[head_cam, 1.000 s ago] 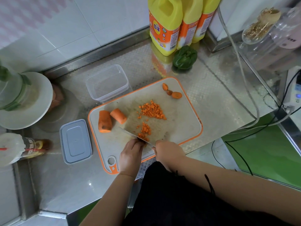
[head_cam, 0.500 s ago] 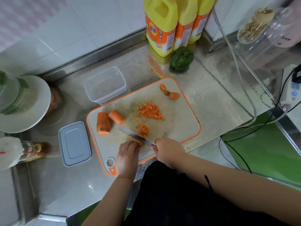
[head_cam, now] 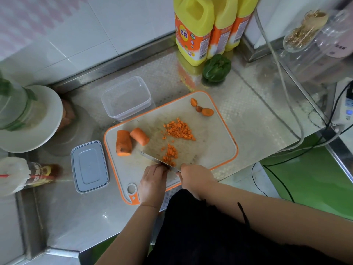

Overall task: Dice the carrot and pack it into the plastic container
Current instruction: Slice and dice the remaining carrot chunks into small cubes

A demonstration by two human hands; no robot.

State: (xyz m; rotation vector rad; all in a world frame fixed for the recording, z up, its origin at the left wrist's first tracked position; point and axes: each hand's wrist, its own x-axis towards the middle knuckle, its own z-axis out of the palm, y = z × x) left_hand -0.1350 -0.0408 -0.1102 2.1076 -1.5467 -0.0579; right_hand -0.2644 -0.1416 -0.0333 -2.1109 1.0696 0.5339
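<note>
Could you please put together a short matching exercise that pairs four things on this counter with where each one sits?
Things:
1. plastic container
2. container lid
3. green pepper
4. two large carrot pieces

Places:
A. left part of the cutting board
B. on the counter, left of the board's near corner
C. in front of the yellow bottles
D. just beyond the board's far left edge

Pairs: 1-D, 2-B, 3-C, 4-A
</note>
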